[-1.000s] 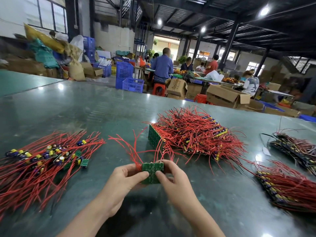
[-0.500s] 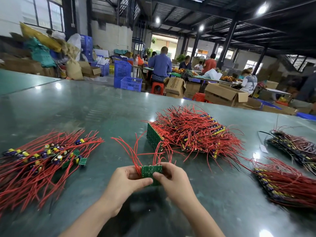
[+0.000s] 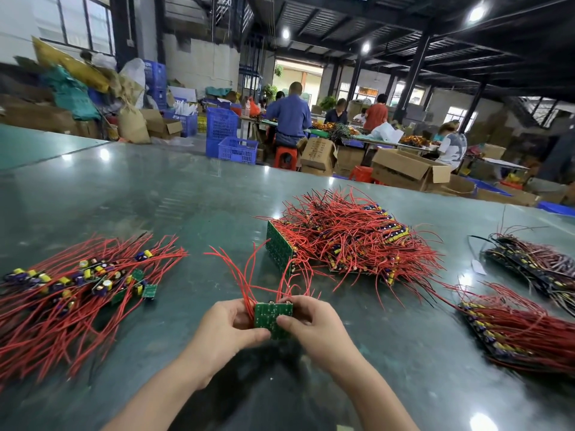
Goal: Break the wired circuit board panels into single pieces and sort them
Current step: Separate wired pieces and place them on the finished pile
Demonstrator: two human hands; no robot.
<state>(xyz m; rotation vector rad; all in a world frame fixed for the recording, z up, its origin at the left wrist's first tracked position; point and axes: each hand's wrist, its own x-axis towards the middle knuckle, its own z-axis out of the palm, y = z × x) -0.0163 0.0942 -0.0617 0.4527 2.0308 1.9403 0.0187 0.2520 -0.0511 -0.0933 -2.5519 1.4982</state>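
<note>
Thumbs and fingertips of both hands clamp a small green panel (image 3: 273, 318) over the near middle of the worktop (image 3: 124, 194). The left hand (image 3: 228, 329) pinches its left side, and the right hand (image 3: 314, 325) pinches its right side and lower edge. The panel's bare solder face is turned toward the camera, and its red wires (image 3: 249, 275) fan up and away from its far edge. Whether a break has started along it cannot be told.

Toward the left edge lies a pile of singles (image 3: 77, 287), small boards with yellow and purple capacitors, their red leads combed roughly the same way; this looks like the sorted output. Beyond the hands, at the middle of the worktop, sits a heap of panels (image 3: 348, 244), one green panel standing on edge at its left end, the rest buried in tangled red wire. Near the right edge lies a red-wired stack (image 3: 522, 331), and a darker-wired stack (image 3: 541, 269) lies behind it.

Judged from the piles, the job is partly done: one spread of singles is laid out, while the middle heap and both right-hand stacks appear yet to be split.

Beyond the far edge, seated workers (image 3: 289, 119) sit among cartons and blue crates.
</note>
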